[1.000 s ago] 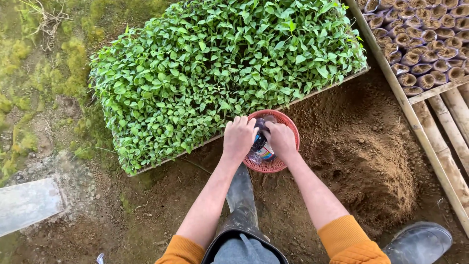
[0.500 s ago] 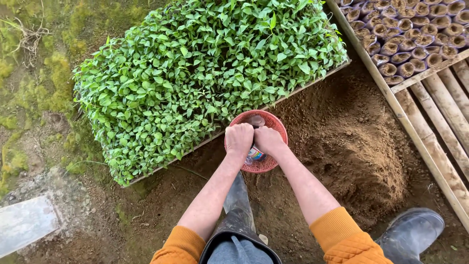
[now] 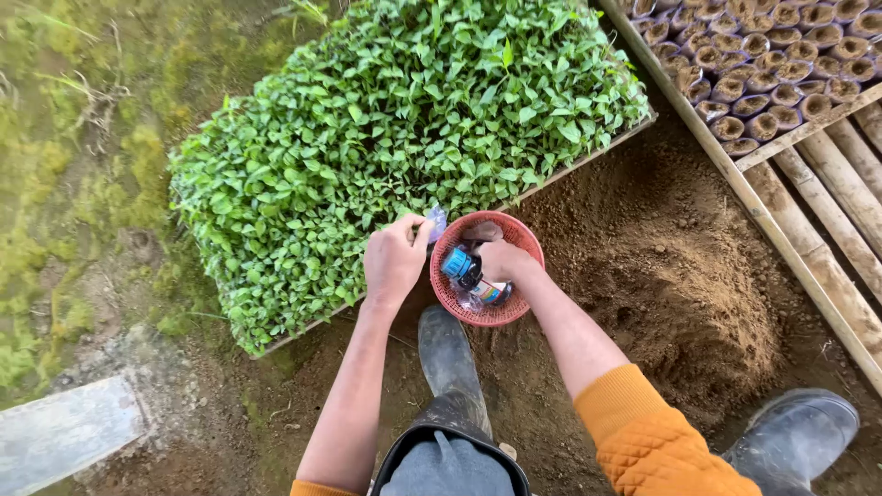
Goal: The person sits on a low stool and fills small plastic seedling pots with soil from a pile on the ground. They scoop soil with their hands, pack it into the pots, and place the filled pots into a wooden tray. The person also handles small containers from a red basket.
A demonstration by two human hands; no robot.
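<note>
in the red basket [image 3: 528, 241], bottle [image 3: 464, 267] in right hand [image 3: 501, 262].

Bare brown soil ground [image 3: 643, 239] bearing a tray of green seedlings [image 3: 404, 119], a red mesh basket [image 3: 526, 241], two rubber boots [image 3: 790, 441].

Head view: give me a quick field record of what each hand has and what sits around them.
left hand: raised beside the basket rim, fingers pinching a small clear piece, kind unclear
right hand: inside the basket, gripping a plastic bottle
plastic bottle: tilted, blue top end facing up, coloured label lower down
basket: red, round, on bare soil, against the seedling tray edge
seedling tray: dense green seedlings
soil mound: right of the basket
potting bags: soil-filled, rows at upper right
boots: grey rubber, below the basket
</note>
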